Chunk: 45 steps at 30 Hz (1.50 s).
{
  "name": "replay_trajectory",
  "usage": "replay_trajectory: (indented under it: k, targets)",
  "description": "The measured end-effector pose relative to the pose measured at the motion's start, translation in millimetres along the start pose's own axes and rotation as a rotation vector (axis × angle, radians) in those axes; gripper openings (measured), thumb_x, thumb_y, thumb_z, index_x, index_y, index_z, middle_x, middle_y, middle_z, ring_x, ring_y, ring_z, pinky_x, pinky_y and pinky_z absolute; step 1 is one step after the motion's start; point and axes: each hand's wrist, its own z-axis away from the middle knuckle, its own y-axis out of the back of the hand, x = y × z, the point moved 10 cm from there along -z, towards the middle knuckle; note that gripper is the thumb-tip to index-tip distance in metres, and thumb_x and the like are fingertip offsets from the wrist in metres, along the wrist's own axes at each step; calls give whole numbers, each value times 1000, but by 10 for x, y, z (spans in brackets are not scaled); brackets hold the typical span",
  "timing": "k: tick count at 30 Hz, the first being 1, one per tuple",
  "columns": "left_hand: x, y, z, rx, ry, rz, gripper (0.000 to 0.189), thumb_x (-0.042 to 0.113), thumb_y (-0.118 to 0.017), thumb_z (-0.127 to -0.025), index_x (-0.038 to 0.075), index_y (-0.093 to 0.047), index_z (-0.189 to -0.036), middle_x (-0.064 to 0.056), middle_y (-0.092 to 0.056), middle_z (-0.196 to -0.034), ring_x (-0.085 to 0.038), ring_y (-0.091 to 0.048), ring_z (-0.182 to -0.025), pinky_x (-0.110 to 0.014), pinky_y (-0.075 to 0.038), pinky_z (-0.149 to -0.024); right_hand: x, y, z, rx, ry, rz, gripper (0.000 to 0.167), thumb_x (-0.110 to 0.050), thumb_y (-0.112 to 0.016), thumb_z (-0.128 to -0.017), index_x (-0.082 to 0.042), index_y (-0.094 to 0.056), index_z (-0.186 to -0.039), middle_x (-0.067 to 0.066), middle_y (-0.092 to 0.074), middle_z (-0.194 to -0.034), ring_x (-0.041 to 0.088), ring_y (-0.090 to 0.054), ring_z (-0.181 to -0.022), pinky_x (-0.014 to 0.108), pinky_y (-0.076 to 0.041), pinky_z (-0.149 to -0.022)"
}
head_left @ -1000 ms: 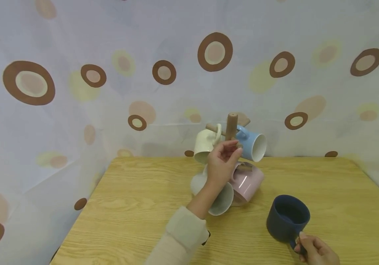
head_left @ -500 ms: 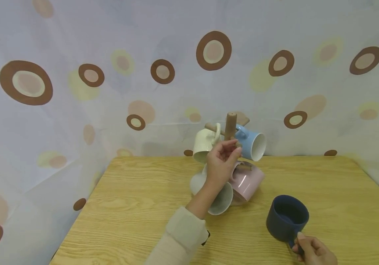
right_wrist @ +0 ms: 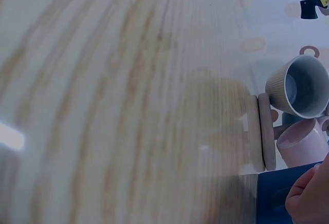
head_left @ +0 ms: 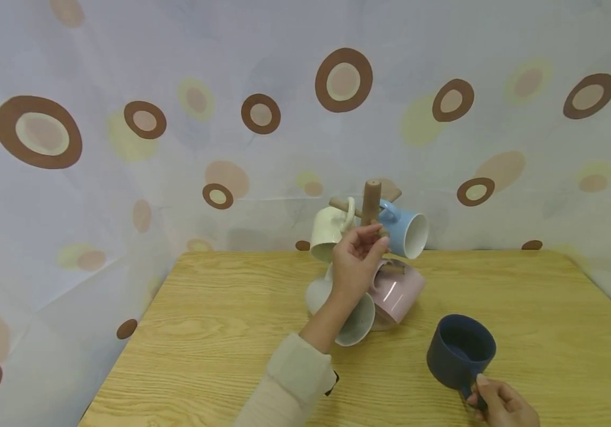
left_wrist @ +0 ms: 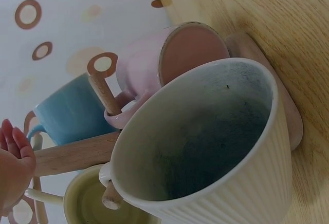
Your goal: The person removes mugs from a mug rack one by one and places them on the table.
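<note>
In the head view my left hand [head_left: 355, 261] reaches up to a wooden mug tree [head_left: 371, 201], thumb and fingertips pinching one peg near its upright post. My right hand [head_left: 505, 403], at the lower right, grips the handle of a dark blue mug [head_left: 451, 365], whose opening faces up. A cream mug [head_left: 328, 228] and a light blue mug [head_left: 400, 231] hang on the upper pegs. Lower down hang a pink mug [head_left: 398, 290] and a white ribbed mug [left_wrist: 257, 178], partly behind my left forearm. The right wrist view shows my fingers against the dark blue mug [right_wrist: 270, 198].
The mug tree's rounded wooden base [right_wrist: 262, 131] stands on a wood-grain table [head_left: 220, 332]. Behind the table hangs a pale cloth [head_left: 284, 59] printed with brown rings and dots. The dark blue mug is to the right of and nearer than the tree.
My right hand has shifted slightly left with the dark blue mug. The left hand keeps its pinch on the peg, and the hanging mugs stay put.
</note>
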Motion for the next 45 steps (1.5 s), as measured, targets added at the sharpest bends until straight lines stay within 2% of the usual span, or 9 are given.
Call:
replay_trajectory:
  k: [3, 10, 17, 25, 29, 33, 38, 41, 45]
  targets:
    - [15, 4, -5, 3, -10, 2, 23, -4, -60, -84, -12, -58, -106, -34, -61, -92, -2, -58, -71, -12, -49, -64, -14, -10, 11, -6, 8, -2, 35, -30, -54, -93, -26, -59, -58, -12, -58, -54, 8, -50, -49, 20, -44, -47]
    - [24, 4, -19, 1, -16, -10, 23, -4, -61, -84, -12, -59, -105, -33, -62, -92, -31, -64, -74, -12, -50, -64, -29, -16, 1, 2, 20, -4, 35, -28, -54, -93, -25, -59, -58, -12, -57, -54, 8, -50, -49, 20, -43, -47]
    - [-9, -3, -20, -12, 18, 4, 23, -3, -61, -85, -12, -58, -106, -34, -60, -94, 2, -56, -70, -10, -48, -65, 10, 33, -63, 11, 29, -29, 28, -33, -61, -88, -23, -61, -62, -11, -59, -55, 11, -47, -43, 23, -40, -39]
    - [-12, -16, -20, -24, 33, -6, 23, -3, -60, -85, -13, -58, -105, -34, -60, -94, 4, -55, -71, -9, -47, -65, -71, 137, -142, 64, 105, 80, 17, -30, -70, -82, -22, -59, -71, -13, -57, -58, 12, -51, -44, 24, -44, -42]
    - [-15, -21, -16, -25, 36, -7, 22, -3, -60, -85, -13, -57, -105, -33, -61, -95, 5, -55, -70, -9, -47, -65, -159, 174, -128, 125, 188, 104, 21, -24, -71, -81, -13, -54, -81, -15, -51, -59, 7, -49, -45, 19, -41, -43]
    - [-27, -12, -12, -27, 45, -17, 22, -2, -61, -85, -12, -58, -105, -32, -62, -97, 2, -56, -72, -9, -48, -67, -360, 192, -19, 219, 362, 136, 24, -13, -72, -79, -6, -50, -83, -12, -43, -60, 3, -38, -44, 17, -32, -41]
    - [-28, 15, -10, -24, 48, -32, 22, -2, -62, -85, -11, -59, -104, -30, -62, -97, -6, -60, -74, -10, -49, -67, -821, 112, 304, 279, 773, 174, 25, 5, -73, -72, -8, -53, -80, -14, -40, -63, 0, -25, -43, 23, -22, -38]
    - [-20, 21, -12, -22, 44, -35, 22, -1, -62, -85, -11, -59, -104, -30, -63, -97, -6, -59, -74, -10, -49, -67, -1139, -43, 521, 204, 1066, 197, 24, 13, -70, -69, 1, -56, -84, -19, -45, -73, -4, -31, -52, 15, -27, -43]
    - [-16, 16, -14, -24, 38, -34, 22, 0, -62, -85, -11, -59, -105, -30, -62, -95, -1, -57, -74, -10, -49, -67, -1484, -283, 737, 9, 1419, 143, 20, 2, -66, -79, 16, -56, -90, -20, -53, -98, -6, -47, -81, 5, -38, -70]
